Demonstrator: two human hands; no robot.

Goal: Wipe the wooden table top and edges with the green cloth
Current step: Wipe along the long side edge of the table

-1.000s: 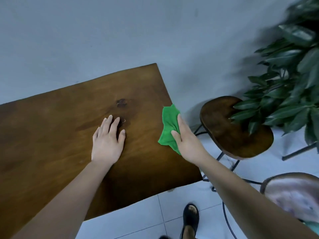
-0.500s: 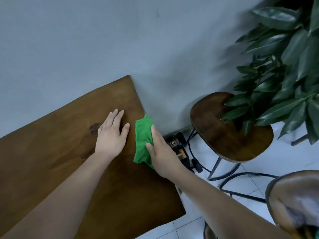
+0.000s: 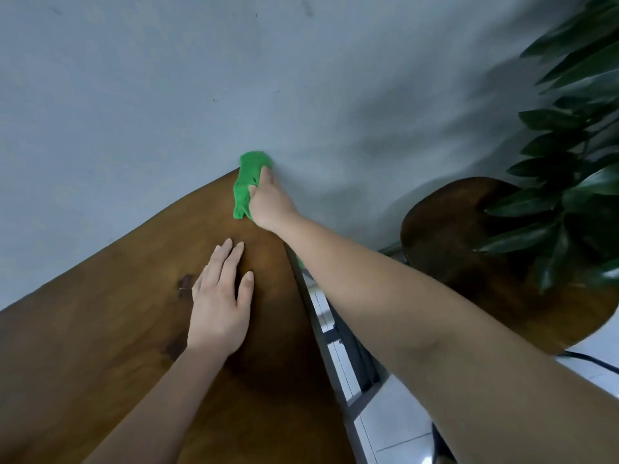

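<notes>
The desk (image 3: 100, 329) juts cornerwise toward the wall (image 3: 167, 78), so the right hand (image 3: 269, 204) reaches far, closed on the cloth (image 3: 246, 185) bunched over that far corner to catch top and edge together. The left hand (image 3: 219, 306) lies open and flat on the wood, likely bracing the reach.

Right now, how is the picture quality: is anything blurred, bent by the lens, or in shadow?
Head view: the cloth and right hand look slightly smeared; the plant leaves at the right edge are soft; the wide lens makes the table seem to taper towards its far corner; soft shadows lie on the wall near the plant and under the left hand; no strong glare.
</notes>
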